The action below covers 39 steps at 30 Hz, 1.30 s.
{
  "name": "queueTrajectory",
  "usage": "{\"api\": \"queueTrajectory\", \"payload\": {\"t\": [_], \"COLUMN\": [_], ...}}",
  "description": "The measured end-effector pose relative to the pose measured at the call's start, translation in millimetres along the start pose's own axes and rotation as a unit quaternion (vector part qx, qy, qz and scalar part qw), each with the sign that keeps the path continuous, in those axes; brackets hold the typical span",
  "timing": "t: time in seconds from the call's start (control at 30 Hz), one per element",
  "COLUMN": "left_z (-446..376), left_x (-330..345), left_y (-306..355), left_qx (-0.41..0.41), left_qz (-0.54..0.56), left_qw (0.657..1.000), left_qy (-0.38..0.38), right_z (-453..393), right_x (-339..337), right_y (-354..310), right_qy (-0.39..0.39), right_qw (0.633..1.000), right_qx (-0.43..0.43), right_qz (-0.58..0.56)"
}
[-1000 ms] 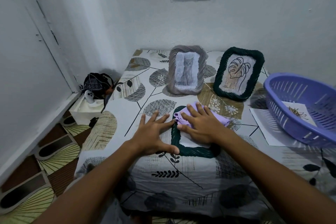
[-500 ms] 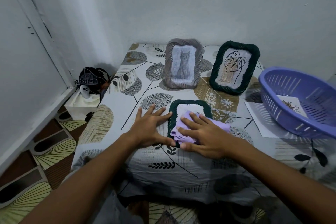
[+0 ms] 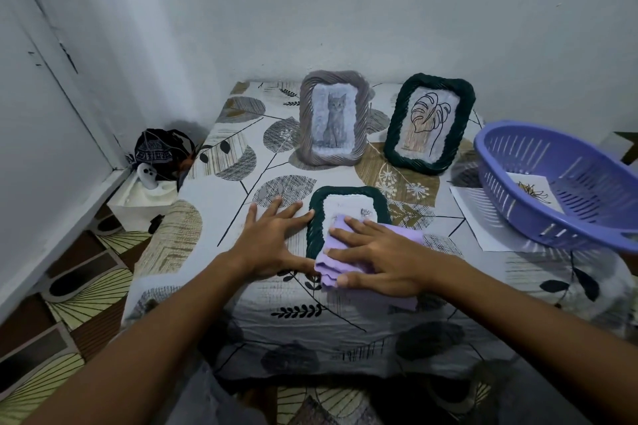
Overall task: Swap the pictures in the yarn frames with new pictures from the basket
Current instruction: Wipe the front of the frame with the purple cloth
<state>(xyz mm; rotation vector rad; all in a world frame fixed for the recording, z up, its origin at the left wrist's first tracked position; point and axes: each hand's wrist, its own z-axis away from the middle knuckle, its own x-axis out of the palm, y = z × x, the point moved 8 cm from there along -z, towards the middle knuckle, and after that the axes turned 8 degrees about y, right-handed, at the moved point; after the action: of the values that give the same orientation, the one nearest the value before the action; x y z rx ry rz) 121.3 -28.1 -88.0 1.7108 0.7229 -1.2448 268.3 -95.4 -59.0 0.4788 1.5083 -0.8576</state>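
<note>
A dark green yarn frame [image 3: 345,193] lies flat on the table near the front edge. My right hand [image 3: 379,252] presses a folded lilac cloth [image 3: 331,262] flat onto its lower half, fingers spread. My left hand [image 3: 272,238] rests flat on the tablecloth against the frame's left side, holding nothing. Behind stand a grey yarn frame [image 3: 333,121] with a cat picture and a second dark green yarn frame [image 3: 429,122] with a leaf drawing. A purple basket [image 3: 559,183] at the right holds a picture [image 3: 533,191].
A loose white sheet [image 3: 483,217] lies under the basket's near edge. The table wears a leaf-patterned cloth [image 3: 241,155] and stands against the white wall. On the floor at the left sit a white box [image 3: 141,203] and a dark bag [image 3: 158,152].
My right hand has slid the lilac cloth toward me, from the frame's upper part to its lower half, uncovering the top of the picture. My left hand stays beside the frame.
</note>
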Motion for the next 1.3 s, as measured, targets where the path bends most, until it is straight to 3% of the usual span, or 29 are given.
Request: {"api": "queueTrajectory", "payload": {"t": [0.5,0.83,1.13,1.3], "left_z": [1,2,1,1], "left_x": [0,0,1,1], "left_y": [0,-1,0,-1], "left_qx": [0.000,-0.001,-0.004,-0.002], "left_qz": [0.002,0.009,0.004,-0.002], "left_qw": [1.000,1.000,1.000,1.000], "left_qy": [0.000,0.001,0.006,0.002], "right_z": [9,48,13,8], "right_x": [-2,-19,-4,0], "right_y": [2,43,7,0], "right_qy": [0.045,0.092,0.066,0.106], "right_qw": [0.999,0.994,0.997,0.994], "right_qx": [0.001,0.008,0.027,0.032], "right_qz": [0.028,0.064,0.015,0.008]}}
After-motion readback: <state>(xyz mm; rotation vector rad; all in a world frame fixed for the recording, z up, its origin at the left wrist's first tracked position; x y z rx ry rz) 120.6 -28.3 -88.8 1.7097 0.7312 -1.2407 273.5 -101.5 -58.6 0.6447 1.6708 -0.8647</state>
